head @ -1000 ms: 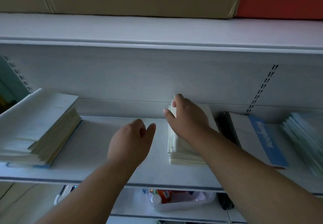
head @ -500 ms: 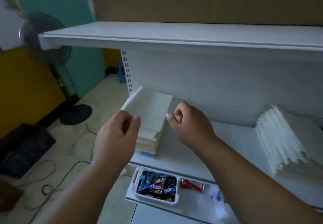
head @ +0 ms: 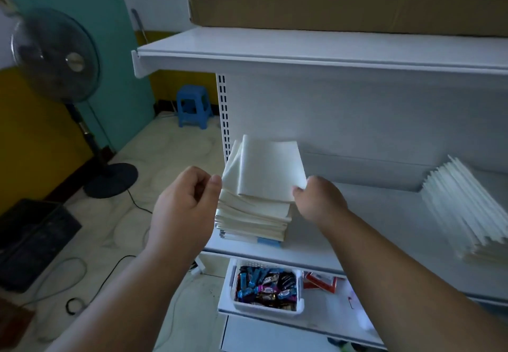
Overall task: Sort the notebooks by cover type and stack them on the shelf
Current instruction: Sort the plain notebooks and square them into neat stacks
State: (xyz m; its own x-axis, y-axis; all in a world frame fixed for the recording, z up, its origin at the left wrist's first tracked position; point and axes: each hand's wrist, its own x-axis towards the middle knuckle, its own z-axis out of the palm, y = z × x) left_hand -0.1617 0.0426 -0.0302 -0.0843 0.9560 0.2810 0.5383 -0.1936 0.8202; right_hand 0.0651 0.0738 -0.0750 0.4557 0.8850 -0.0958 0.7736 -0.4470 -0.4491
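2 hands (head: 184, 208) (head: 320, 200), 2 notebook stacks (head: 255, 214) (head: 464, 211) on shelf (head: 371, 214)

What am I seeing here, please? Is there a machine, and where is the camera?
There is no machine. A person wears a camera on the head, so you look down at their own two arms. The left hand and right hand reach to the top notebook of a cream stack on a white shelf; the right hand's fingers touch its corner. A second pile lies further right. Below stands a tray of sweets. A fan stands on the floor.
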